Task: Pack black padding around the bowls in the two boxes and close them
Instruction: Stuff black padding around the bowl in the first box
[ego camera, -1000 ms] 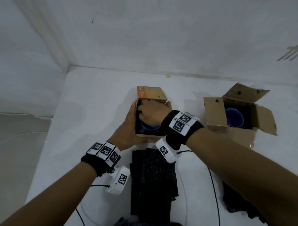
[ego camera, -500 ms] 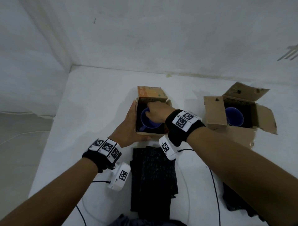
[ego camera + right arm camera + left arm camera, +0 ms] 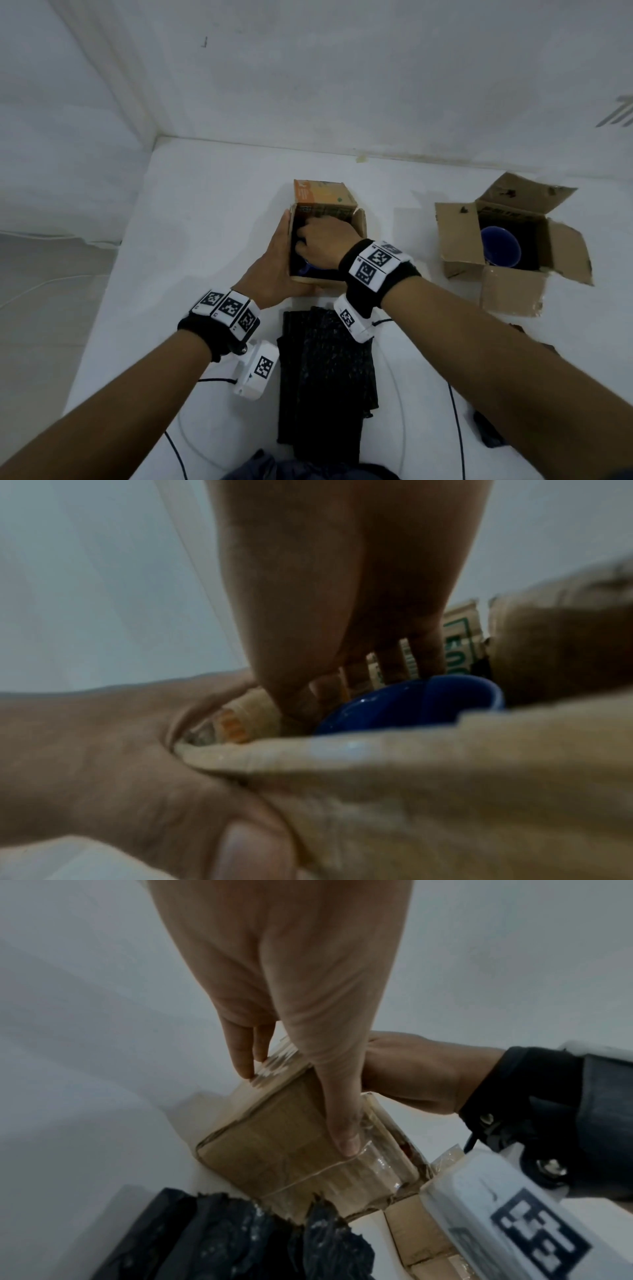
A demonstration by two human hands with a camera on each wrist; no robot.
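A small cardboard box (image 3: pixel 360 222) with an orange far flap stands mid-table; a blue bowl (image 3: pixel 307 271) sits inside it. My left hand (image 3: pixel 274 265) steadies its near-left corner, with straight fingers (image 3: pixel 245 1053) along the left side and the thumb flat on the near face of the small box (image 3: pixel 274 1150). My right hand (image 3: pixel 322 243) reaches into the box, and its fingers (image 3: pixel 390 664) point down between the blue bowl (image 3: pixel 411 702) and the far wall, tips hidden. A stack of black padding (image 3: pixel 325 370) lies just in front of the box.
A second, larger cardboard box (image 3: pixel 507 294) stands open at the right with another blue bowl (image 3: pixel 500 246) and dark lining inside. More dark padding (image 3: pixel 489 435) lies under my right forearm. White walls close the left and back, and thin cables cross the near table.
My right hand has shifted left inside the small box and now covers most of the bowl that showed half a second ago. The left hand stays on the box corner.
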